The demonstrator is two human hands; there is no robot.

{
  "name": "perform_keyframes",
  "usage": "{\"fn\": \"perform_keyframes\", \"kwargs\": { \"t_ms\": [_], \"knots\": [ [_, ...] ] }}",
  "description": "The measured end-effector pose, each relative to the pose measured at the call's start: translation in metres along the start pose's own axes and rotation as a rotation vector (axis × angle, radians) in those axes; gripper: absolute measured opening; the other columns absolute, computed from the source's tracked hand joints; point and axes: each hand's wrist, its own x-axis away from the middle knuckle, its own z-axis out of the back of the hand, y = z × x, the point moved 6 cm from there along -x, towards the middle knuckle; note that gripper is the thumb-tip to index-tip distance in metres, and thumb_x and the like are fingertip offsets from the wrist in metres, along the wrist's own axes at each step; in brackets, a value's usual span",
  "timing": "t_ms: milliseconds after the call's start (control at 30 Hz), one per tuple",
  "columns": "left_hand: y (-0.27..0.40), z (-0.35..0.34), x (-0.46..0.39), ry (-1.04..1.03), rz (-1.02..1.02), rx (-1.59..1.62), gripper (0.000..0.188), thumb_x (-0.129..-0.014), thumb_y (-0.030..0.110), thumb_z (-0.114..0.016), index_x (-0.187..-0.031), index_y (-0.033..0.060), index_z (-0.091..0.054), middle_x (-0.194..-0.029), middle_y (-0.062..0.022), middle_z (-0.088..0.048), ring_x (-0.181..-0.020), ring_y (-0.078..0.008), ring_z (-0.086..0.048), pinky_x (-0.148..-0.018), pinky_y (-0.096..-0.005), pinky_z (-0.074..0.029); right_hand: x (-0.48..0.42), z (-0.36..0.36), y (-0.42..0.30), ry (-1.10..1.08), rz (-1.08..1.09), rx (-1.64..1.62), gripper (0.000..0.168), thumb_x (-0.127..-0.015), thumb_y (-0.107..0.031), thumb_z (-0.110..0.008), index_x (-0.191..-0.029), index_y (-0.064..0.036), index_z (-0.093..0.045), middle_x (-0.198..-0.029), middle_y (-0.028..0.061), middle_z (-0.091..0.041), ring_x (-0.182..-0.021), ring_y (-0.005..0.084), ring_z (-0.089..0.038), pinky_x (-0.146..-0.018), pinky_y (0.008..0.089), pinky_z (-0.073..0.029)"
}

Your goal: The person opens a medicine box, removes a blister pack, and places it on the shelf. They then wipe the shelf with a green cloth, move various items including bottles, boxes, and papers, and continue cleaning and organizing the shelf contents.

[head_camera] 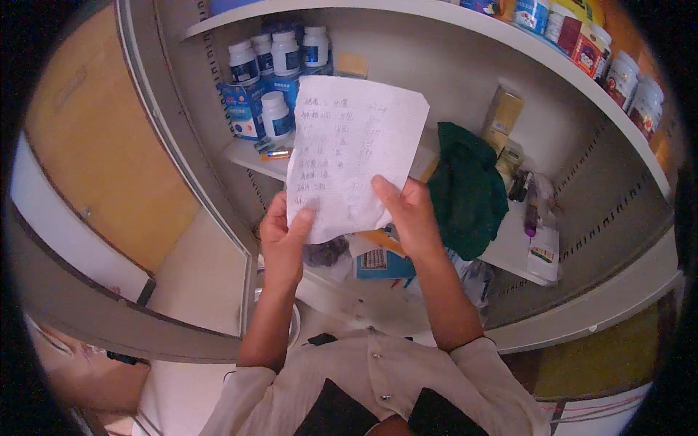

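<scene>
A white sheet of paper (349, 141) with handwritten lines is held upright before me, its lower edge uneven. My left hand (286, 229) pinches its lower left corner, thumb on the front. My right hand (409, 212) grips the lower right edge, thumb also in front. Behind the sheet, to the left, white bottles with blue labels (276, 115) stand on a cabinet shelf among blue boxes (240, 111). A dark green cloth (471, 191) hangs over the shelf just right of my right hand. The fingers behind the paper are partly hidden.
A curved-looking upper shelf (414, 19) carries more bottles (646, 106) at the right. Small gold boxes (504, 111), a purple-capped item (531, 215) and a white box (543, 253) lie on the right shelf. Below are a blue-green box (384, 265) and plastic bags. An open door (191, 218) stands left.
</scene>
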Motion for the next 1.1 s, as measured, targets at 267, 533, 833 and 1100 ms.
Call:
{"fn": "perform_keyframes", "kwargs": {
  "t_ms": [267,533,833,1100],
  "knots": [
    [-0.012,-0.004,0.004,-0.057,0.163,-0.160,0.018,-0.084,0.009,-0.059,-0.101,0.0003,-0.059,-0.084,-0.0050,-0.064,-0.062,-0.0077,-0.058,-0.048,-0.0207,-0.046,-0.007,0.005,-0.006,0.130,0.199,0.277,0.024,-0.085,-0.018,-0.058,-0.097,0.003,-0.060,-0.084,0.0126,-0.066,-0.074,0.0164,-0.061,-0.067,0.0307,-0.047],
    [-0.023,-0.016,-0.007,-0.077,0.161,-0.221,0.015,-0.084,0.009,-0.058,-0.096,-0.0006,-0.058,-0.074,-0.0042,-0.062,-0.051,-0.0066,-0.052,-0.041,-0.0193,-0.039,-0.004,0.018,-0.019,0.301,0.303,0.494,0.024,-0.084,-0.021,-0.059,-0.094,0.000,-0.059,-0.078,0.0189,-0.063,-0.068,0.0296,-0.064,-0.060,0.0344,-0.049],
    [-0.045,-0.045,-0.007,-0.350,0.219,-0.158,0.007,-0.087,0.008,-0.054,-0.083,0.0033,-0.054,-0.059,-0.0025,-0.056,-0.047,-0.0066,-0.049,-0.043,-0.0199,-0.040,0.019,0.098,-0.049,0.480,0.230,0.932,0.023,-0.085,-0.025,-0.057,-0.090,-0.003,-0.061,-0.074,0.0191,-0.062,-0.065,0.0324,-0.062,-0.056,0.0381,-0.047],
    [-0.069,-0.037,-0.028,-0.376,0.253,-0.169,0.008,-0.087,0.012,-0.053,-0.085,0.0048,-0.055,-0.056,-0.0012,-0.053,-0.049,-0.0070,-0.050,-0.045,-0.0198,-0.041,0.071,0.273,-0.103,0.706,-0.108,1.117,0.034,-0.084,-0.032,-0.057,-0.095,-0.001,-0.063,-0.081,0.0146,-0.066,-0.068,0.0232,-0.063,-0.064,0.0348,-0.047]
  ]
}}
